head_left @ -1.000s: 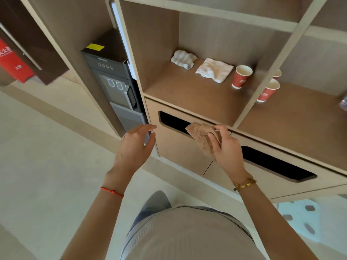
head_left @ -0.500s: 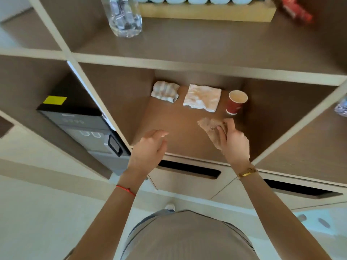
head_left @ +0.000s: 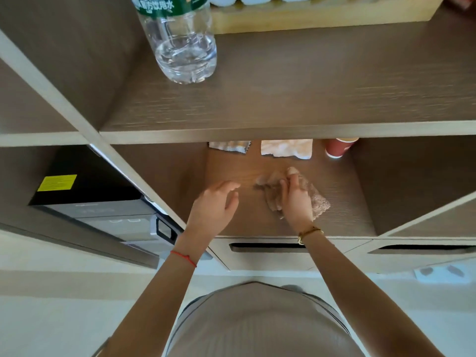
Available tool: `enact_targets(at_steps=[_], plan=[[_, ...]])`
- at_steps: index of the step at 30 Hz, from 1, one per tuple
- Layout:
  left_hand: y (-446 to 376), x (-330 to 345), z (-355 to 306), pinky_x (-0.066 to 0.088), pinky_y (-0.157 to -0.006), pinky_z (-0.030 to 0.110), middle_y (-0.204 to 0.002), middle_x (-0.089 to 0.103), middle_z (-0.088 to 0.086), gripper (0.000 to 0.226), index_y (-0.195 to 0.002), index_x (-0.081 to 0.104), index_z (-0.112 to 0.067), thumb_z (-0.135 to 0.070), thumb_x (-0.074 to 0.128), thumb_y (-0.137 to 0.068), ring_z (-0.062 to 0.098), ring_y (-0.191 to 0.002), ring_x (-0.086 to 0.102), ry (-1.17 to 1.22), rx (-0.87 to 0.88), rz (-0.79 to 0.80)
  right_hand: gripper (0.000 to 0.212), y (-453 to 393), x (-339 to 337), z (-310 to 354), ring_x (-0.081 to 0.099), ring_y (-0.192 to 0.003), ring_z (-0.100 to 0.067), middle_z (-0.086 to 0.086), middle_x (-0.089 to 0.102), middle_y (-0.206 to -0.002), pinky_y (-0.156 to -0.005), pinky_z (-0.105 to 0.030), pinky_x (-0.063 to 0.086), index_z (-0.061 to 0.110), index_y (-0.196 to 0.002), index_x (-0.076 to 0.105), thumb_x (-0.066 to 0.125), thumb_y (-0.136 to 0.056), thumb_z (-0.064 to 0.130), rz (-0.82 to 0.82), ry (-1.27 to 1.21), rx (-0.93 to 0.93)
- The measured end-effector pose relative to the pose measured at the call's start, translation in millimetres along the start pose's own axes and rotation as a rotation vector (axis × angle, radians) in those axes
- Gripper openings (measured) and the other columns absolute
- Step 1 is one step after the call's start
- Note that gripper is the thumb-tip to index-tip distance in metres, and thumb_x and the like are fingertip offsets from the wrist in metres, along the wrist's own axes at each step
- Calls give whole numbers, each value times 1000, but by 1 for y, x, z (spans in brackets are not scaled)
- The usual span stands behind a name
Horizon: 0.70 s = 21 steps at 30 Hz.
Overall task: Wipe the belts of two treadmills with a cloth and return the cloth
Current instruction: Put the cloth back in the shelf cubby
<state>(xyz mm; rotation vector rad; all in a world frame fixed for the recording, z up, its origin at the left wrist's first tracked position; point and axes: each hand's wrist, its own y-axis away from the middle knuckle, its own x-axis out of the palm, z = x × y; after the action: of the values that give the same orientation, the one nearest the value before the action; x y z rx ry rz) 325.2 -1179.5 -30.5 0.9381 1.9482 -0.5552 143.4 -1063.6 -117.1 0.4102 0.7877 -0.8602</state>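
1. The right hand (head_left: 296,199) lies inside the middle compartment of the wooden shelf unit (head_left: 283,130), its fingers curled around a brown cloth (head_left: 273,194)
2. The cloth is crumpled and partly motion-blurred; it lies under and around the hand on the compartment floor, one lacy-looking edge sticking out to the right of the wrist and a bunched part spreading to the left of the fingers
3. The left hand (head_left: 215,204) is just left of the cloth, open and holding nothing, fingers loosely spread and pointing into the compartment; whether it touches the shelf floor cannot be told
4. A red string bracelet (head_left: 183,257) sits on the left wrist and a gold-coloured bracelet (head_left: 308,233) on the right wrist
5. At the back of the same compartment, half hidden by the shelf board above, lie a folded white rag (head_left: 230,146) on the left, a second white rag (head_left: 286,148) beside it, and a red paper cup (head_left: 337,148) to the right
6. On the shelf above stands a clear water bottle (head_left: 184,45) with a green label, about a third full, with a light wooden tray (head_left: 322,15) behind it
7. In the compartment to the left stands a dark water dispenser (head_left: 103,202) with a yellow sticker (head_left: 57,182) on top
8. Below the cloth's compartment are drawer fronts with dark slot handles (head_left: 266,248)
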Motion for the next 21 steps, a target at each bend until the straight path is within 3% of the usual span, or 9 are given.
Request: enact_targets(at_steps=[1,3,5,6,7,9,13,18,21], plan=[[-2,0,2,53,-90,41,-120,67,-4,29,-125,64,-24,-24,50,-99,18,-107,63,6,0,6,42,3,4,-3,61,-104,-42,-22,61,-118,-70,-42,50,8,-136,41,32,-106,36,26,-11,-10],[-4,2,5,53,-90,41,-120,66,-4,30,-126,63,-24,-25,51,-99,18,-108,63,20,6,16,47,4,8,-11,43,-134,-38,-17,44,-148,-93,-48,48,12,-146,38,30,-107,37,92,42,-55],[-5,6,6,53,-90,40,-121,66,-3,30,-126,63,-23,-24,51,-99,19,-109,62,26,20,15,51,2,9,-20,17,-150,-30,-9,22,-163,-120,-46,23,14,-154,28,29,-107,35,146,133,-160],[-6,8,6,52,-90,39,-121,66,-2,30,-126,63,-22,-23,51,-99,19,-109,61,24,26,13,53,0,9,-24,6,-152,-26,-7,15,-165,-124,-40,6,14,-156,23,27,-107,35,171,192,-202],[-6,10,5,52,-90,39,-121,65,-1,30,-127,63,-21,-22,51,-99,20,-109,61,20,32,13,55,-2,10,-26,-2,-153,-23,-4,8,-166,-123,-34,-6,14,-157,17,25,-107,37,195,251,-218],[-6,15,3,51,-91,39,-122,64,1,31,-128,63,-19,-22,51,-100,21,-110,60,19,38,17,59,-8,10,-29,-12,-152,-20,-1,-2,-166,-120,-32,-15,17,-158,6,20,-107,41,226,340,-205],[-3,24,1,50,-97,38,-124,64,1,31,-128,62,-19,-22,51,-100,19,-114,58,2,47,27,60,-20,8,-27,-19,-150,-26,-1,-11,-165,-122,-43,-12,17,-158,-5,13,-106,42,276,471,-141],[-1,33,0,50,-99,39,-125,64,1,31,-129,62,-18,-22,51,-100,18,-117,57,-6,46,37,61,-24,11,-12,-11,-152,-31,0,-8,-166,-122,-48,-11,19,-158,-3,19,-106,41,202,463,22],[-2,40,-1,49,-99,40,-126,64,1,32,-129,61,-17,-21,51,-99,17,-120,55,-6,45,45,62,-18,1,-20,-6,-153,-25,-2,2,-166,-124,-44,-6,17,-159,6,28,-105,39,141,346,-102]])
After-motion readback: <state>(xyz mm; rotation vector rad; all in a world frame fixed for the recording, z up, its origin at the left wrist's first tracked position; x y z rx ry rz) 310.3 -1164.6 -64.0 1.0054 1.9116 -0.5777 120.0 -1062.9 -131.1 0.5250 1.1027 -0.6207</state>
